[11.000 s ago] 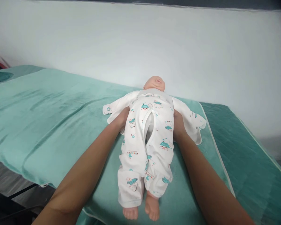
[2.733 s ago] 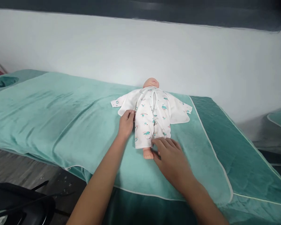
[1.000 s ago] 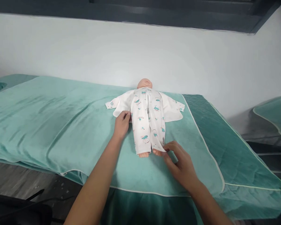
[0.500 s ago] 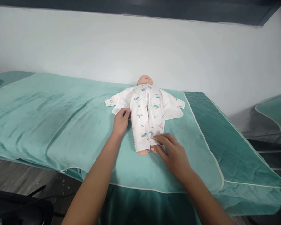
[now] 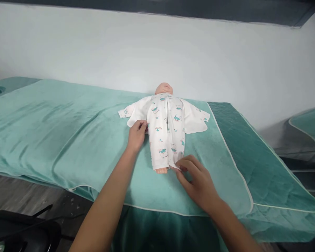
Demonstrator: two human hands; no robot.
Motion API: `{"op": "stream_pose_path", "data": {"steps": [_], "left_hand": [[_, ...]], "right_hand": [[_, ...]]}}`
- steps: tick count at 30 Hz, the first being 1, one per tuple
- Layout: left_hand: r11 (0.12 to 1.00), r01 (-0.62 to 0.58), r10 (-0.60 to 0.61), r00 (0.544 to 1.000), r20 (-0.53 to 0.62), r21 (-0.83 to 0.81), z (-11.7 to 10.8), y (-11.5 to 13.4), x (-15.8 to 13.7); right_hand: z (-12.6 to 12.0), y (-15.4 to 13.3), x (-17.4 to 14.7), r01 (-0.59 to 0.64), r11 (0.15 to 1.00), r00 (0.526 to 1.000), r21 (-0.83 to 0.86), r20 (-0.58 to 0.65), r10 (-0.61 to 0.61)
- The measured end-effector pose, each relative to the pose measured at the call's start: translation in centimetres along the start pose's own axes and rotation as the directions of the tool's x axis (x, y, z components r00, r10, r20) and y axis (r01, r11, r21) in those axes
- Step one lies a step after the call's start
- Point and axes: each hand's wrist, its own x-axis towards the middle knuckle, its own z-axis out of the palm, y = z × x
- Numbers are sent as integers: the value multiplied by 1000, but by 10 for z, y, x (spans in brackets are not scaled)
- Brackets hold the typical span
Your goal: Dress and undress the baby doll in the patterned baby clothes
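Note:
A baby doll lies on its back, head toward the wall. Spread out under its arms is a white baby jacket, sleeves out to both sides. White baby trousers with a small green animal print lie over its front, from near the neck down to the feet. My left hand is closed at the left side of the trousers, thumb and forefinger pinching the edge near the jacket hem. With thumb and fingers, my right hand pinches the bottom of the right trouser leg. Toes show below the left leg; the right foot is hidden.
The bed has a light green blanket over a darker quilted cover. A white wall stands behind. A black chair is at the lower left, and another green-covered surface at the right.
My right hand has drawn the right trouser hem down toward me, covering the toes that showed there. My left hand stays at the trouser side. The view has shifted slightly.

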Motion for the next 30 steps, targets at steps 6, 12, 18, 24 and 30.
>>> {"op": "stream_pose_path", "data": {"steps": [6, 12, 18, 24, 30], "left_hand": [[999, -6, 6, 1000, -3, -38, 1, -1, 0], [1000, 4, -4, 1000, -10, -17, 1, -1, 0], [1000, -2, 2, 1000, -8, -8, 1, 1, -1], [995, -18, 17, 1000, 13, 95, 0, 4, -4], [977, -46, 45, 999, 12, 208, 0, 13, -8]], "right_hand": [[-3, 4, -13, -77, 997, 994, 32, -75, 79], [8, 10, -23, -147, 988, 986, 53, -75, 151], [13, 15, -26, -255, 961, 966, 110, -13, 258], [8, 17, -25, -290, 941, 957, 172, 46, 286], [-4, 26, -22, -310, 893, 950, 326, 148, 276]]}}
